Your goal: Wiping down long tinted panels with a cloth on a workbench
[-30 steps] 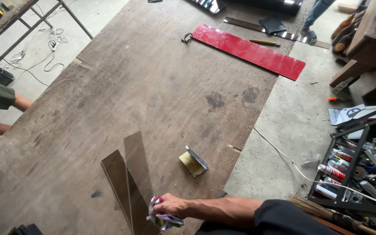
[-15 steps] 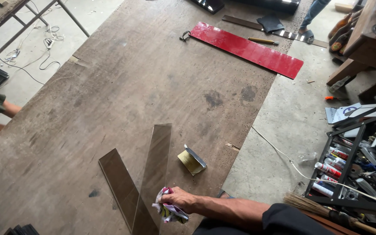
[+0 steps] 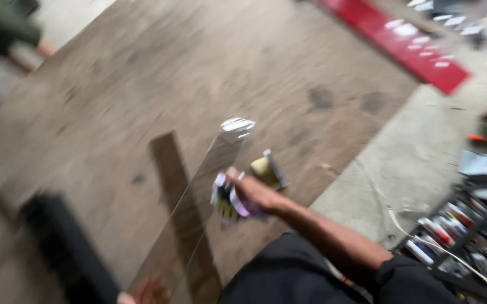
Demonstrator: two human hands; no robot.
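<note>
The view is blurred by motion. My right hand (image 3: 249, 191) grips a crumpled, many-coloured cloth (image 3: 226, 204) and presses it against a long clear glass strip (image 3: 198, 208). The strip slants from the bottom edge up to a bright reflecting end near the middle. Under it, a dark band, its shadow or a second strip, lies on the brown board (image 3: 142, 95). My left hand (image 3: 147, 291) shows only partly at the bottom edge, at the strip's lower end, and seems to hold it. A small yellowish block (image 3: 267, 169) lies just beyond my right hand.
A long red panel (image 3: 407, 48) lies at the board's far right. A black object (image 3: 69, 247) is at the lower left. A rack of tubes and cans (image 3: 457, 231) stands on the concrete floor at right. Another person's arm and green sleeve (image 3: 12, 34) are at top left.
The glass strip has come up off the board at a slant. My left hand has entered at its lower end. My right hand with the cloth moved up along the strip.
</note>
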